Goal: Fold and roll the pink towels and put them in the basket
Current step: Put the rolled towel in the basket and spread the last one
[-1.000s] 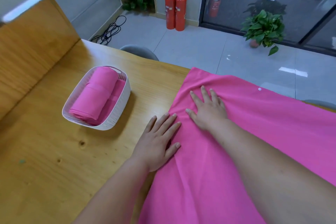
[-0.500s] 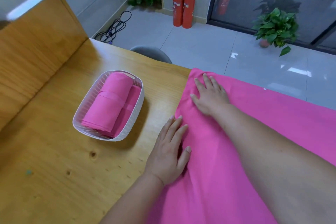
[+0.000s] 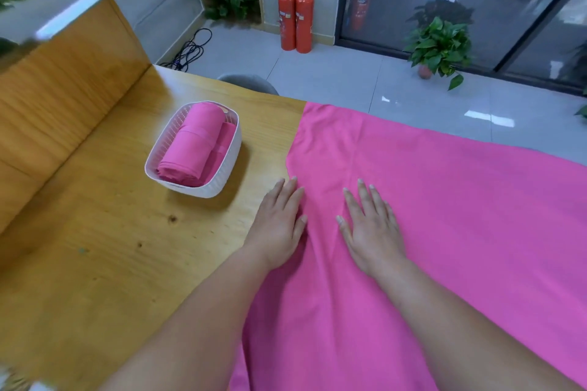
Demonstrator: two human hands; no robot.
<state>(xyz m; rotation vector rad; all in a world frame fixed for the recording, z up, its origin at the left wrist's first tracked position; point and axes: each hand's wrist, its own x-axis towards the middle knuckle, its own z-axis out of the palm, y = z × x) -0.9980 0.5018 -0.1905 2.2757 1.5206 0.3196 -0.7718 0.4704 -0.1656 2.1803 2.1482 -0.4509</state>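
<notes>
While a white basket holds two rolled pink towels, another towel lies spread flat. Left hand and right hand press on it, fingers straight.

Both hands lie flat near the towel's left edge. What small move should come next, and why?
Probably grip the spread towel by its left edge with both hands and fold it rightward. The left hand and right hand rest flat by that edge, the cloth lies spread wide, and rolling needs a narrower strip.
</notes>
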